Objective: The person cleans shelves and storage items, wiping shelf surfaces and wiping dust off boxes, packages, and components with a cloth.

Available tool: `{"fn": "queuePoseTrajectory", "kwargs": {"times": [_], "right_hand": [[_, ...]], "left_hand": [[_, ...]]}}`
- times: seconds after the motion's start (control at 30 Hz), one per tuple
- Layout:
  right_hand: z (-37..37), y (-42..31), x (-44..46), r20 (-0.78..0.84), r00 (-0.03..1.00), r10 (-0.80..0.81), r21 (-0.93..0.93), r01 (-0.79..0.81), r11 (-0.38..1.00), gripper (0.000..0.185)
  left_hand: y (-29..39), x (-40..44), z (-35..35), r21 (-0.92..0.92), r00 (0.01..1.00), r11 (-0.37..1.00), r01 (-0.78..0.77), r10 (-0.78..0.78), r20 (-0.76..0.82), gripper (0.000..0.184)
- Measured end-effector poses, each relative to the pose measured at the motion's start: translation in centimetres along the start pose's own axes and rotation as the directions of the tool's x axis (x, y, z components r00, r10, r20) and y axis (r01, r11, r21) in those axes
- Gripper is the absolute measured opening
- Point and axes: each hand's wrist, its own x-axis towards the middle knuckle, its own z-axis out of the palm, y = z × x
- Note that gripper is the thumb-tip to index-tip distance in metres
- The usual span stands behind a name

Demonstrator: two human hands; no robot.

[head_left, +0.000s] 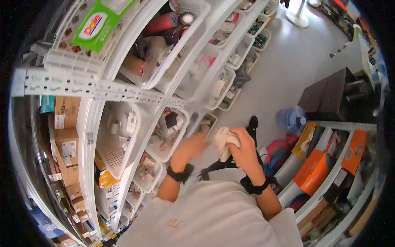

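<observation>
Gripping a white cloth mid-frame, the right hand is angling up-left; the blurred left hand is hovering beside it, grip unclear. White bins are filling the left, a blue jug standing centre-right.

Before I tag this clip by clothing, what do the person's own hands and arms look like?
The left hand, motion-blurred, and the right hand are both ungloved. A thick black band sits on the left wrist, another on the right wrist. The forearms are bare below the sleeves of a white shirt with a small gold-coloured marking.
</observation>
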Motion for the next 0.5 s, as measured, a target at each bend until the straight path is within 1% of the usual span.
{"fn": "queuePoseTrajectory", "kwargs": {"times": [0.03,0.07,0.1,0.17,0.23,0.27,0.33,0.37,0.4,0.43,0.47,0.5], "right_hand": [[-1.3,0.4,0.8,-0.003,1.000,-0.013,-0.014,0.013,1.000,0.037],[-2.8,0.9,1.7,-0.018,1.000,0.008,-0.030,-0.008,1.000,0.037],[-4.3,1.4,2.5,-0.038,0.999,0.030,-0.046,-0.031,0.998,0.037],[-8.4,2.2,5.7,-0.064,0.995,0.073,-0.049,-0.076,0.996,0.037],[-11.0,2.5,8.0,-0.095,0.986,0.134,-0.022,-0.137,0.990,0.038],[-12.2,2.6,8.9,-0.077,0.989,0.126,-0.015,-0.127,0.992,0.038],[-13.8,3.0,10.1,-0.098,0.993,0.062,-0.121,-0.074,0.990,0.035],[-14.3,3.6,10.3,-0.111,0.993,0.040,-0.172,-0.059,0.983,0.033],[-14.7,4.4,10.4,-0.113,0.989,0.090,-0.171,-0.109,0.979,0.033],[-15.0,5.4,10.2,-0.112,0.983,0.144,-0.170,-0.162,0.972,0.033],[-15.2,6.5,10.0,-0.113,0.974,0.196,-0.170,-0.214,0.962,0.034],[-15.1,7.9,9.7,-0.117,0.966,0.231,-0.174,-0.249,0.953,0.034]], "left_hand": [[0.6,2.2,-1.3,0.031,0.978,0.992,-0.121,0.125,-0.166,0.055],[1.2,4.6,-3.0,0.088,0.912,0.968,-0.236,0.252,-0.325,0.053],[1.9,7.2,-4.8,0.123,0.890,0.954,-0.275,0.301,-0.343,0.050],[1.8,15.6,-7.5,0.123,0.816,0.946,-0.302,0.322,-0.480,0.046],[-1.0,24.1,-8.6,0.117,0.773,0.984,-0.132,0.177,-0.609,0.043],[-2.2,26.8,-9.1,0.130,0.771,0.991,0.043,0.050,-0.635,0.043],[-7.0,32.1,-9.2,-0.125,0.650,0.986,0.109,-0.166,-0.741,0.041],[-11.3,35.5,-8.8,-0.103,0.616,0.983,0.149,-0.174,-0.768,0.043],[-15.4,38.7,-8.3,-0.083,0.583,0.979,0.188,-0.179,-0.792,0.045],[-17.8,40.6,-8.0,-0.302,0.525,0.938,0.170,-0.345,-0.778,0.053],[-19.4,42.0,-8.0,-0.505,0.467,0.852,0.138,-0.505,-0.726,0.061],[-19.9,42.6,-9.0,-0.650,0.549,0.748,0.131,-0.601,-0.581,0.053]]}}
